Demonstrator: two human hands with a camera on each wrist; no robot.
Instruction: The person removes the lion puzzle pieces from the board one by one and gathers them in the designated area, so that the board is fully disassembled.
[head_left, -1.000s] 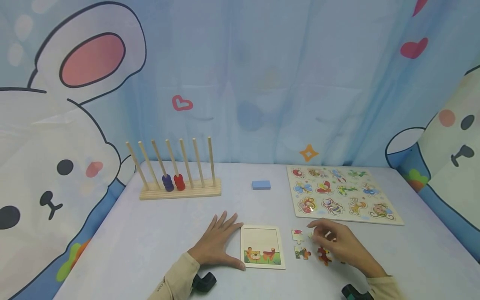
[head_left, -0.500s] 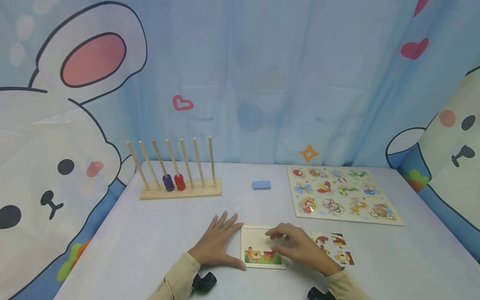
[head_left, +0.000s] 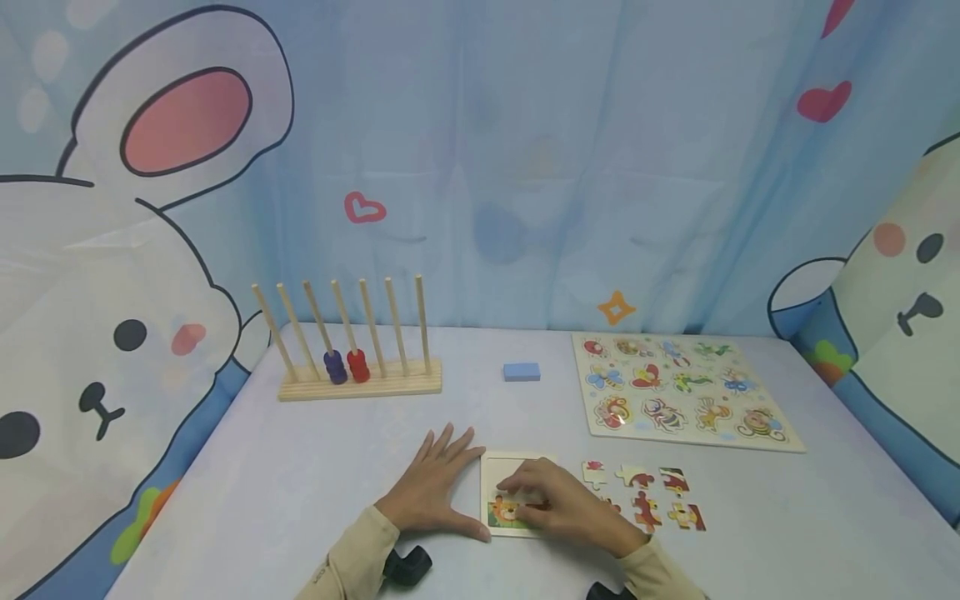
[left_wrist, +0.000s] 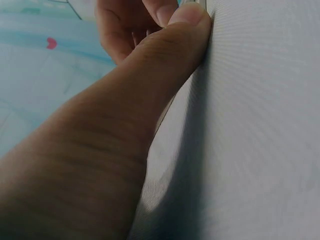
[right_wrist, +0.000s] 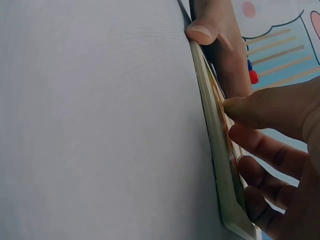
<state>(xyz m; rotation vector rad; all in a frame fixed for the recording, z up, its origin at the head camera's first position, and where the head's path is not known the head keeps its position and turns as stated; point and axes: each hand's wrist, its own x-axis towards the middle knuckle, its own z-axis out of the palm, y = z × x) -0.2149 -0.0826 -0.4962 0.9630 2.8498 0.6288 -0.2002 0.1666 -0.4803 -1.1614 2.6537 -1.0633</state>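
Observation:
A small square puzzle tray (head_left: 492, 472) lies flat on the white table in the head view. Picture pieces (head_left: 504, 510) with an animal's face and green grass fill its near part. Spread on the table at the tray's left side, my left hand (head_left: 432, 492) touches the frame's near left corner with its thumb. Over the tray sits my right hand (head_left: 564, 505), fingers bent; in the right wrist view its thumb (right_wrist: 265, 107) and fingertips reach the pieces inside the frame. No piece shows between them. Several loose jigsaw pieces (head_left: 636, 477) lie right of the tray, one partly hidden by the hand.
A wooden rack (head_left: 405, 382) with upright pegs and blue and red beads stands back left. A blue block (head_left: 522, 372) lies mid-table. A large insect puzzle board (head_left: 686, 390) is at the back right. Behind hangs a printed curtain (head_left: 525, 167).
My right hand has moved left from above the loose pieces to the tray, then lowered its fingertips onto the pieces there. The left hand has stayed in place.

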